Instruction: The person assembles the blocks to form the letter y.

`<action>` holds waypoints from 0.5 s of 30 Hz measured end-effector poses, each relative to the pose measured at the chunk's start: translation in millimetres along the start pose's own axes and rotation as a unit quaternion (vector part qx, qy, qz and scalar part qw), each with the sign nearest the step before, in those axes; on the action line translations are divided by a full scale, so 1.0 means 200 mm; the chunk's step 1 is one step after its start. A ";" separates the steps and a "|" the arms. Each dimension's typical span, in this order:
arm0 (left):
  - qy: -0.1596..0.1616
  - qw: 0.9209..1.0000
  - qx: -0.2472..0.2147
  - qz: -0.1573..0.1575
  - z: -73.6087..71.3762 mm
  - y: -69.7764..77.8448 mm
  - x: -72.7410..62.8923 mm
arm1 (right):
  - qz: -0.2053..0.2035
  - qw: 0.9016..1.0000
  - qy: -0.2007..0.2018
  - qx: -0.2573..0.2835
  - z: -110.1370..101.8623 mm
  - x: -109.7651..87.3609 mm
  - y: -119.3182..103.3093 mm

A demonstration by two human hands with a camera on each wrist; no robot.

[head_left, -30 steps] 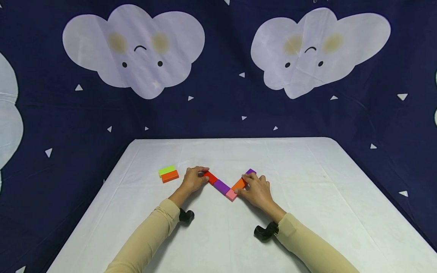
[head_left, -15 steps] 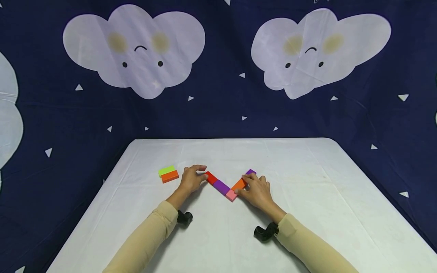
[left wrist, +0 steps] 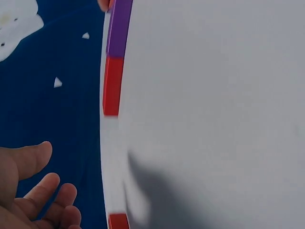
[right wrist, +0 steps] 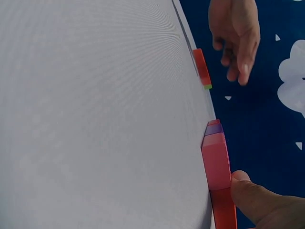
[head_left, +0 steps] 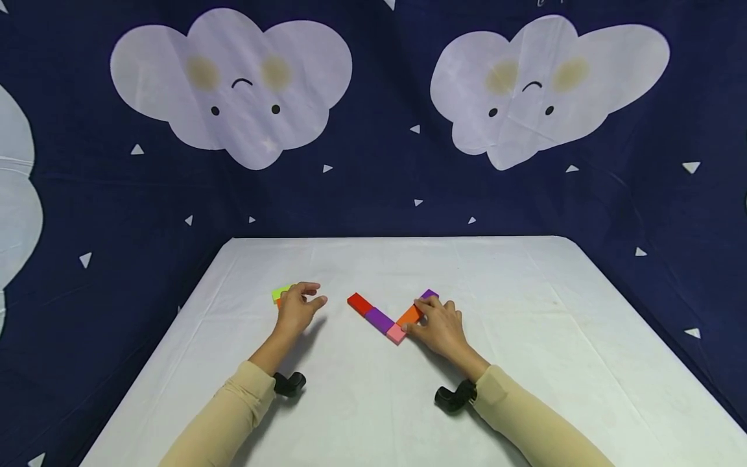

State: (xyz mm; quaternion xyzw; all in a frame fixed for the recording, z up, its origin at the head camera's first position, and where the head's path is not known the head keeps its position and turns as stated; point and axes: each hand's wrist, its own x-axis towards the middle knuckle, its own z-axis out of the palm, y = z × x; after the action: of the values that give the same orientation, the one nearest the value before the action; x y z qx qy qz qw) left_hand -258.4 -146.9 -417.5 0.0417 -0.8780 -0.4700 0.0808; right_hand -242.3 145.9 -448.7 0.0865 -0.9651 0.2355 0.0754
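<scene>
Over the left part of the table is my left hand [head_left: 296, 311], raised and holding nothing, its thumb and fingers apart. Behind it lie a lime-green block [head_left: 279, 294] and an orange-red block [right wrist: 201, 67], both partly hidden in the head view. My right hand [head_left: 439, 329] holds an orange block [head_left: 409, 316] between thumb and fingers. That block is part of a V-shaped row lying on the table: a red block [head_left: 359, 303], a purple block [head_left: 380, 320], a pink block [head_left: 396, 334] at the bend, the orange one, and another purple block [head_left: 430, 294] at the right tip.
A white cloth covers the table [head_left: 525, 389]. Beyond its far edge hangs a dark blue curtain [head_left: 373, 194] with clouds and small triangles. Each wrist carries a black camera mount, the left one [head_left: 290, 384] and the right one [head_left: 455, 396].
My left hand has let go of the red end of the row and moved left, above the lime-green and orange-red blocks. The right hand has stayed in place.
</scene>
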 end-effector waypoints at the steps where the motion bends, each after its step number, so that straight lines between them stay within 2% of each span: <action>1: 0.006 1.000 0.002 -0.004 -0.02 -0.01 0.00 | 0.001 1.000 -0.001 0.000 0.00 0.00 0.00; 8: 0.018 0.999 -0.007 -0.033 -0.14 -0.11 -0.02 | 0.001 1.000 0.002 0.000 0.00 0.00 0.00; 15: 0.015 0.998 -0.015 -0.064 -0.21 -0.20 0.00 | -0.004 1.000 0.004 -0.001 0.00 0.00 0.00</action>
State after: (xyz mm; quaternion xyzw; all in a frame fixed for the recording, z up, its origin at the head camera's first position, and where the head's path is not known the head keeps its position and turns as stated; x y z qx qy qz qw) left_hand -249.9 -203.4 -426.8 0.1040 -0.8651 -0.4865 0.0642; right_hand -241.9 145.9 -449.1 0.0890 -0.9647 0.2346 0.0801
